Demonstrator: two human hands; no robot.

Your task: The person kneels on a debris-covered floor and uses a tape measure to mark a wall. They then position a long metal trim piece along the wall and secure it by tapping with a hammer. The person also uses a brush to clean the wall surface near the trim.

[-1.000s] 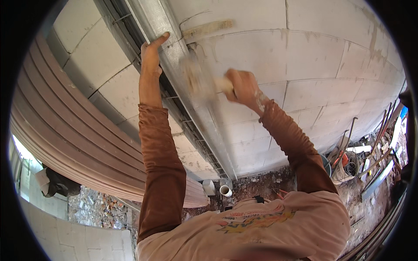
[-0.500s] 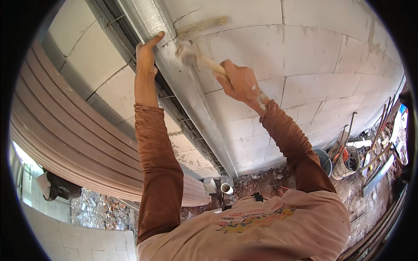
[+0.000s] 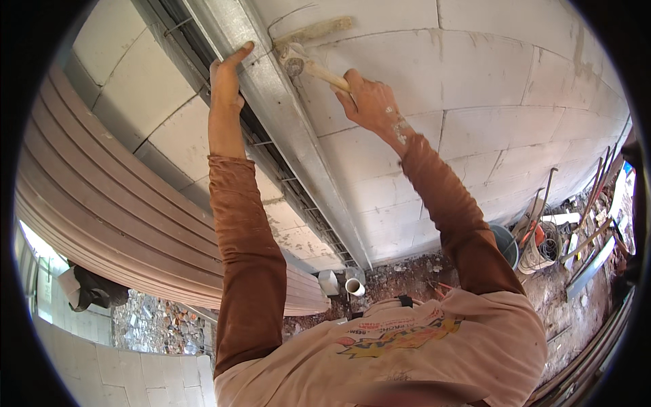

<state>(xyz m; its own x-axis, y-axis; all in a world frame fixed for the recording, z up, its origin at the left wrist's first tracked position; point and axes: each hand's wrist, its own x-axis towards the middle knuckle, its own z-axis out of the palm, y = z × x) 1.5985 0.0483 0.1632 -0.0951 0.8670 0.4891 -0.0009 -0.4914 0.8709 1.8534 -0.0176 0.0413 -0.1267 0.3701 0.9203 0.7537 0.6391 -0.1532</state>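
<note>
My left hand (image 3: 226,85) is closed round the left edge of a long galvanized metal channel (image 3: 291,129). Its thumb lies on the channel's face, while the other fingers are mostly hidden behind the edge. In my right hand (image 3: 373,105) is a hammer (image 3: 327,74), gripped by its pale handle. The hammer head is at the channel's right edge, close to the wall; whether it touches cannot be made out. Inside the gap left of the channel runs a steel bar cage (image 3: 288,180). A strip of wood (image 3: 317,31) lies against the wall above the hammer.
A pale block wall (image 3: 488,74) fills the right side. Ribbed brownish panels (image 3: 135,197) curve along the left. Below, a white pipe end (image 3: 354,287) sticks up from rubble. A grey bucket (image 3: 503,245), a pail of wire (image 3: 542,254) and long rods stand at the right.
My right hand and the hammer have moved a little upward in view, and the blurred hammer head now shows sharply. My left hand keeps its hold on the channel.
</note>
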